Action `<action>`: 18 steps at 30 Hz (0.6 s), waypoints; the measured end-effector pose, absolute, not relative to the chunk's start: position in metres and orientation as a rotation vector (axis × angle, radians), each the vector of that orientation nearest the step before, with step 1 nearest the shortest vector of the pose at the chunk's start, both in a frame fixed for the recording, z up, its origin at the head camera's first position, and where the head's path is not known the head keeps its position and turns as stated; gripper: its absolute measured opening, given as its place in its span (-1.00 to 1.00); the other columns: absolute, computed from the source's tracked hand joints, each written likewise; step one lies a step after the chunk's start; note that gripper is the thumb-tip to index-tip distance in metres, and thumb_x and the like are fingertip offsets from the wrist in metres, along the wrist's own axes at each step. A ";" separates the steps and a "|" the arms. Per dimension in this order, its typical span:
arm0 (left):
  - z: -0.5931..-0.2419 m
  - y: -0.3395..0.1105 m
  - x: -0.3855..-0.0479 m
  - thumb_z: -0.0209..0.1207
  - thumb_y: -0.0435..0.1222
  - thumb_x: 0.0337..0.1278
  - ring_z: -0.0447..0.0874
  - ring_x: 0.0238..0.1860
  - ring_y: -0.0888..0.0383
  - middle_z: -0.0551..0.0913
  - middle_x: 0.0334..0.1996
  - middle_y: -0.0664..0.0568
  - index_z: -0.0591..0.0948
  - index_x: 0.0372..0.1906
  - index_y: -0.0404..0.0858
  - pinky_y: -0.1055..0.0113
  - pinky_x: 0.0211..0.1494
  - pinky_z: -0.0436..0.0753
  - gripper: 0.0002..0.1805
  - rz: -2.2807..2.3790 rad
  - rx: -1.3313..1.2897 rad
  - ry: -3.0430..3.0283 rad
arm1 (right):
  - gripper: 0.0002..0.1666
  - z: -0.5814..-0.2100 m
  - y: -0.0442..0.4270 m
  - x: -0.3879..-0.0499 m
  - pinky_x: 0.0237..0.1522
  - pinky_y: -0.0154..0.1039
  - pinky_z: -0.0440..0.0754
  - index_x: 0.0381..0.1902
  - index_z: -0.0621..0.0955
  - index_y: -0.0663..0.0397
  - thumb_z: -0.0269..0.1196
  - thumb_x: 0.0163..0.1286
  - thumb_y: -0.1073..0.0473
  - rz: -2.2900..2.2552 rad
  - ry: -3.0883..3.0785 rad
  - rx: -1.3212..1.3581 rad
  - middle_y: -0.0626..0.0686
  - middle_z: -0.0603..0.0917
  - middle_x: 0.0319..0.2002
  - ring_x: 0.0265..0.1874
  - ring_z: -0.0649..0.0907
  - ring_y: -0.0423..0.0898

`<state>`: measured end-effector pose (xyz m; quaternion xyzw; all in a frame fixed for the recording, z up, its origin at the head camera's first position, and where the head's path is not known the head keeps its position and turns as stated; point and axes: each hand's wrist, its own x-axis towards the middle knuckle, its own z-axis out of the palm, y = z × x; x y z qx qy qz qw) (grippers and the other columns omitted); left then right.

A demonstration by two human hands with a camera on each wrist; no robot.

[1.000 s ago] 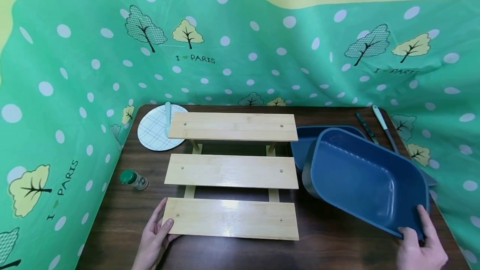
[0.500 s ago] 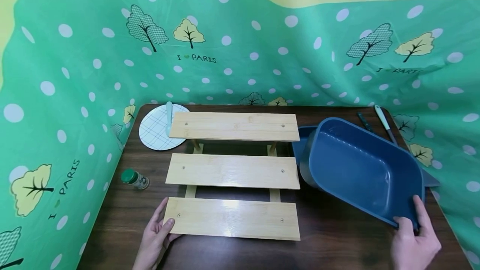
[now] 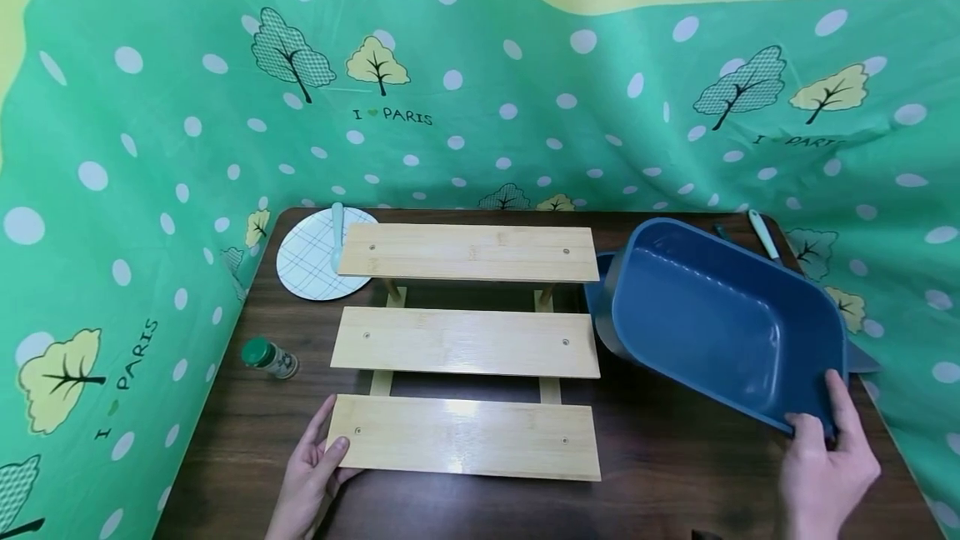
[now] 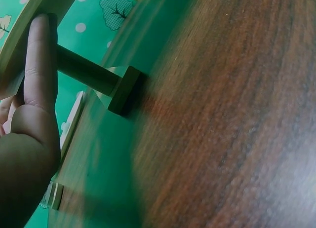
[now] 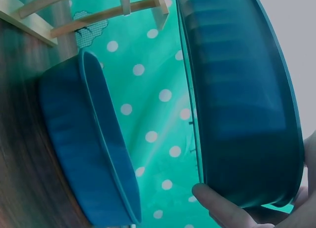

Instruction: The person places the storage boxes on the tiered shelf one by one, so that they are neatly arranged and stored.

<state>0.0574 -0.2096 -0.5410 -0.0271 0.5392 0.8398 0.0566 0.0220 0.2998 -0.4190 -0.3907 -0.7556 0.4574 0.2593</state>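
The left hand (image 3: 311,469) grips the near left end of a three-tier wooden shelf rack (image 3: 465,344), its thumb over the top of the lowest board and fingers along the end and underneath, so it is closed about as far as the board's thickness lets it. The rack stands to that hand's right and reaches away from it across a dark wood-grain table (image 3: 652,482). Well over to the other side, the right hand (image 3: 828,469) pinches the near corner of a deep blue plastic basin (image 3: 697,332), the thumb and index finger parted only by its rim and wall. That basin hangs tilted, ahead and to the left of the right hand; below it, apart from it, a second blue basin (image 5: 84,139) rests on the table beside the rack. Beyond the right hand, past the raised basin, lies a pale-handled utensil (image 3: 763,236). Ahead and slightly left of the left hand is a green-capped seasoning jar (image 3: 282,362), and farther beyond that hand a round grid-patterned plate (image 3: 303,261) carries a light blue utensil (image 3: 337,227)
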 end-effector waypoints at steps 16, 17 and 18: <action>-0.541 -0.211 0.058 -0.03 -0.55 0.52 0.78 0.04 0.10 0.74 0.10 0.13 0.18 0.50 0.01 0.27 0.02 0.80 -0.36 2.516 -0.140 1.662 | -0.27 -0.411 0.300 0.005 0.61 -0.21 0.11 0.52 0.40 -0.22 -0.09 0.44 0.34 1.221 -2.053 -0.999 -0.03 0.29 0.57 0.51 0.27 -0.21; -0.541 -0.211 0.058 -0.03 -0.55 0.52 0.78 0.03 0.10 0.74 0.10 0.12 0.18 0.51 0.00 0.27 0.02 0.80 -0.36 2.517 -0.141 1.662 | -0.27 -0.411 0.300 0.004 0.61 -0.22 0.12 0.51 0.41 -0.20 -0.08 0.43 0.35 1.217 -2.047 -0.987 -0.01 0.30 0.56 0.49 0.28 -0.22; -0.541 -0.211 0.057 -0.03 -0.55 0.52 0.78 0.03 0.10 0.74 0.10 0.11 0.19 0.50 0.02 0.27 0.02 0.80 -0.36 2.517 -0.142 1.661 | -0.27 -0.411 0.300 0.002 0.61 -0.24 0.12 0.51 0.42 -0.19 -0.07 0.43 0.35 1.212 -2.046 -0.978 -0.01 0.31 0.56 0.48 0.29 -0.24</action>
